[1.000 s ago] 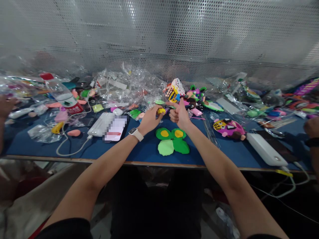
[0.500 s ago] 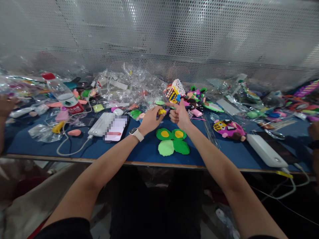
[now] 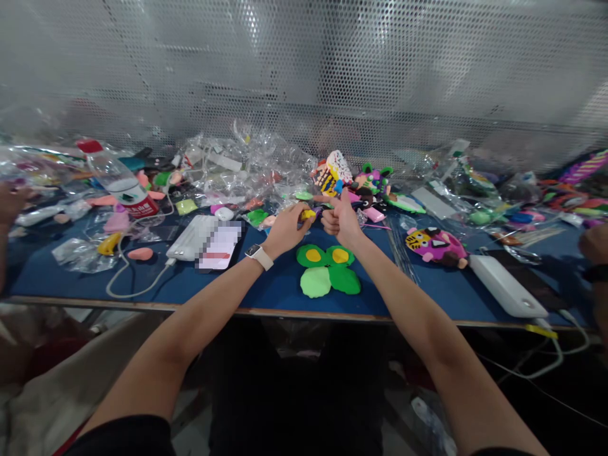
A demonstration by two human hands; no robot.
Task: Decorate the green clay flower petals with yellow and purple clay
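Yellow rounded clay-like lump (image 3: 308, 215) pinched in left hand (image 3: 289, 227), beyond flat four-lobed green clay-like piece (image 3: 336, 276). Right hand (image 3: 341, 221) part-curled, grip unclear. Could dent from overtight pinch, or slip from loose one.

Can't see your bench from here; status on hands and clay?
Left hand pinching yellow clay. Right hand beside, index finger extended. Four-lobed green clay shape nearer body. Plastic wrappers behind.

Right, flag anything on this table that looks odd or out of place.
The pale green clay piece, lower left of four, looks mismatched: the other three clay pieces are darker green. That may be deliberate; I see no spill.
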